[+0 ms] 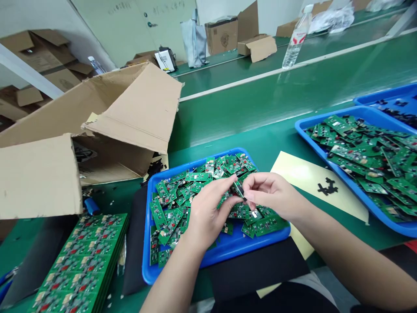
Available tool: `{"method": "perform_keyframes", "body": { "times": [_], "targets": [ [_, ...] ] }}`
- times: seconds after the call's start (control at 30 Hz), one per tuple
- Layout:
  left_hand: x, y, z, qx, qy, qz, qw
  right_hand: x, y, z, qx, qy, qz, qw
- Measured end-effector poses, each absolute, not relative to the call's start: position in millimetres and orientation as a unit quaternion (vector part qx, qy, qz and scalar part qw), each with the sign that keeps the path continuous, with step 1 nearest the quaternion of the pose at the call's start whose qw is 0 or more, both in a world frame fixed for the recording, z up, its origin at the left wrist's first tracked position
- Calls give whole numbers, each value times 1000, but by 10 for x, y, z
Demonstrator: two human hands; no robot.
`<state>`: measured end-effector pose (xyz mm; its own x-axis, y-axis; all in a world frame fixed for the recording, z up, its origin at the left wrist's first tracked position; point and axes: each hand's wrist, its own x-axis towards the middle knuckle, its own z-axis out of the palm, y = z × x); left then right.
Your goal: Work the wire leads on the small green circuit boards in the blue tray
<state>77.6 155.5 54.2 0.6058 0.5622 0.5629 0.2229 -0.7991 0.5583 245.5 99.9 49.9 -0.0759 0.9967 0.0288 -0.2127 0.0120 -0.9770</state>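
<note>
My left hand point(210, 206) grips a small green circuit board point(239, 188) between thumb and fingers, over a blue tray point(211, 260). At the board's right edge, the fingers of my right hand point(272, 193) are pinched together. A dark bit shows at those fingertips, too small to name, and I cannot tell whether they hold it or the board's edge. Many loose circuit boards point(169, 221) lie piled in the tray below both hands.
Stacked board panels point(78, 265) stand at the left, below an open cardboard box point(130, 113). On the right, yellow paper point(293, 174) carries small black pieces point(327, 187), beside another blue tray point(308, 130) of boards. A water bottle point(297, 39) stands behind.
</note>
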Motion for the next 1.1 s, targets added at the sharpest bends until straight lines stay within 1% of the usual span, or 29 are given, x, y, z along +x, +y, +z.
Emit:
{"method": "perform_keyframes", "body": {
  "times": [0.1,0.17,0.3,0.33,0.4,0.53,0.7,0.8,0.93,1.1],
  "targets": [
    [773,1544,536,856,226,381,269,2447,984,498,-439,-518,495,542],
    [776,1532,539,837,239,373,321,2430,979,496,-457,-573,394,554],
    [795,1510,570,775,282,349,445,2381,995,465,-462,-668,136,567],
    [800,1508,581,755,290,342,477,2369,1001,452,-460,-678,89,567],
    [808,1511,605,715,304,324,539,2356,1008,426,-471,-674,36,568],
    [800,1539,645,655,315,277,628,2379,1008,405,-508,-637,24,579],
    [776,1573,673,598,270,239,716,2423,1004,462,-475,-672,73,563],
    [778,1572,684,560,247,215,761,2421,993,489,-473,-667,71,571],
    [797,1548,693,552,262,222,760,2401,985,487,-476,-658,41,582],
    [810,1532,674,548,284,243,749,2371,992,492,-476,-666,16,574]
  ]
}}
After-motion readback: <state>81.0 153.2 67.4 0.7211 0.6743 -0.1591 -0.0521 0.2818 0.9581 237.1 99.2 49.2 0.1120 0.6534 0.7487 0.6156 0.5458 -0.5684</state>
